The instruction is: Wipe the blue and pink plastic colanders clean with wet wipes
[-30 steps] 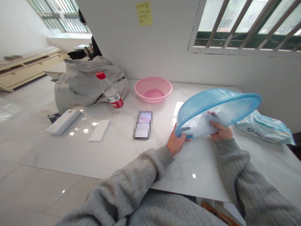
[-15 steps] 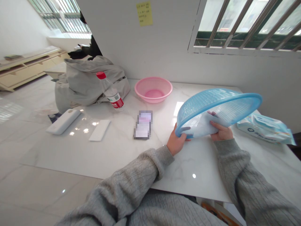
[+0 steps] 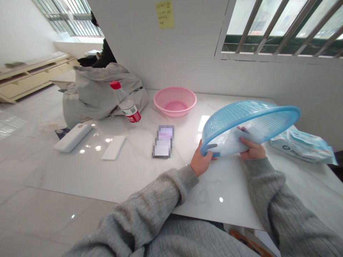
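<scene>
At the right of the frame I grip the tilted blue basket point(image 3: 241, 114) above the worktop point(image 3: 139, 178): my left hand point(image 3: 200, 160) has its fingers closed on the near rim, and my right hand point(image 3: 252, 149) presses a white cloth point(image 3: 233, 141) against its inside.
</scene>
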Demonstrator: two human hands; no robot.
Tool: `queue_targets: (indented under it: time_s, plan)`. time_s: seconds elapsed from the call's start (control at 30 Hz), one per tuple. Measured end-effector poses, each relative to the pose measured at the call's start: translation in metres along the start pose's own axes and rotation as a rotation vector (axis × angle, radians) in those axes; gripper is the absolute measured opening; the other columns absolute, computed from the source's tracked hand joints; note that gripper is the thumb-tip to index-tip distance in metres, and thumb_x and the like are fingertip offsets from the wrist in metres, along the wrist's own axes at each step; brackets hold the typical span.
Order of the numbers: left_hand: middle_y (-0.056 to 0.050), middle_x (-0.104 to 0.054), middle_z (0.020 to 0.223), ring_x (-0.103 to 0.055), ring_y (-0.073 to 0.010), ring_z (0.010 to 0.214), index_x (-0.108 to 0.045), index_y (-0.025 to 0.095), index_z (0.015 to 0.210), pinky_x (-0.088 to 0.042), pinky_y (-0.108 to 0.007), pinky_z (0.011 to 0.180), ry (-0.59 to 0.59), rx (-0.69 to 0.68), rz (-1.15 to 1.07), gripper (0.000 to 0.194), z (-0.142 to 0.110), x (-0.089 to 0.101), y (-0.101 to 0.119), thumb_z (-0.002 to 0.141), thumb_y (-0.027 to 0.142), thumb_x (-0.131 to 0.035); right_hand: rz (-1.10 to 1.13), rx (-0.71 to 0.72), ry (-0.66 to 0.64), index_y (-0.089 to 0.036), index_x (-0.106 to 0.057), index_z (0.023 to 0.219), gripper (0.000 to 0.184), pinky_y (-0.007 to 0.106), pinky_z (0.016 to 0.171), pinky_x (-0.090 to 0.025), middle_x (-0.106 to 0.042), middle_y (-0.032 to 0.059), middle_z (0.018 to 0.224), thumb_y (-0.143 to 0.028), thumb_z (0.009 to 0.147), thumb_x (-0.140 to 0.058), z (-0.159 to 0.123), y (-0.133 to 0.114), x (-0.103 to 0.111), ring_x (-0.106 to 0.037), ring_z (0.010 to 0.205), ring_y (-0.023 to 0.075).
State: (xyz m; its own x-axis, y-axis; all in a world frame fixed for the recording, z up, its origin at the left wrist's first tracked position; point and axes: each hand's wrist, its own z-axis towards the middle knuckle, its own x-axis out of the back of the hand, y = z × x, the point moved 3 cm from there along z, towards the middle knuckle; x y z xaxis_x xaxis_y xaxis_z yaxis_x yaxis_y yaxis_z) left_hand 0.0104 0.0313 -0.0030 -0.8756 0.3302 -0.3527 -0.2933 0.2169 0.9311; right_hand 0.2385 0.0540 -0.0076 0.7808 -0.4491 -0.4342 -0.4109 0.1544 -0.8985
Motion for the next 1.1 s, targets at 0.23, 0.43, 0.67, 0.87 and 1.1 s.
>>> queue_targets:
  time_s: [0.23,0.43,0.67,0.87,1.1]
  plan:
    - [-0.013,-0.066,0.132,-0.076,-0.0238,0.1,-0.039,0.027,0.15,-0.064,-0.038,0.083,0.004,0.003,-0.003,0.068,0.0,0.0001,-0.0004,0.087,0.018,-0.063,-0.025,0.003,0.003,-0.027,-0.076,0.104,0.045,0.052,0.125,-0.041,-0.07,0.0029,0.13,-0.02,0.06,-0.082,-0.0014,-0.0016,-0.0026,-0.057,0.136,0.0318]
    - [-0.012,-0.066,0.132,-0.076,-0.0237,0.099,-0.039,0.029,0.15,-0.064,-0.038,0.082,0.002,-0.004,0.001,0.069,0.0013,0.0009,-0.0028,0.086,0.019,-0.064,-0.019,-0.007,0.009,-0.027,-0.077,0.104,0.045,0.049,0.124,-0.044,-0.07,0.001,0.13,-0.02,0.06,-0.083,-0.0018,-0.0005,-0.0006,-0.058,0.136,0.0303]
    - [-0.012,-0.066,0.132,-0.076,-0.0236,0.099,-0.036,0.029,0.153,-0.065,-0.04,0.083,0.0,-0.014,0.024,0.072,0.0015,0.0012,-0.0035,0.087,0.016,-0.06,-0.036,0.022,-0.02,-0.026,-0.075,0.107,0.047,0.051,0.125,-0.042,-0.071,0.004,0.129,-0.022,0.062,-0.084,0.0017,0.0021,0.0016,-0.057,0.137,0.0319]
    - [-0.013,-0.066,0.132,-0.076,-0.024,0.099,-0.037,0.027,0.153,-0.065,-0.04,0.081,0.009,-0.017,0.042,0.071,0.0013,0.0008,-0.0019,0.086,0.014,-0.058,-0.062,0.004,-0.009,-0.03,-0.076,0.104,0.044,0.051,0.124,-0.043,-0.072,0.0,0.126,-0.022,0.061,-0.083,0.0007,0.0015,0.0003,-0.058,0.136,0.0313]
    - [-0.012,-0.066,0.132,-0.075,-0.0256,0.099,-0.039,0.028,0.151,-0.066,-0.041,0.08,0.01,-0.021,0.042,0.07,0.0017,0.0013,-0.002,0.086,0.017,-0.062,-0.015,-0.011,0.006,-0.025,-0.075,0.107,0.051,0.052,0.124,-0.044,-0.07,0.0049,0.129,-0.021,0.057,-0.085,0.0022,0.0031,0.0027,-0.058,0.135,0.0328]
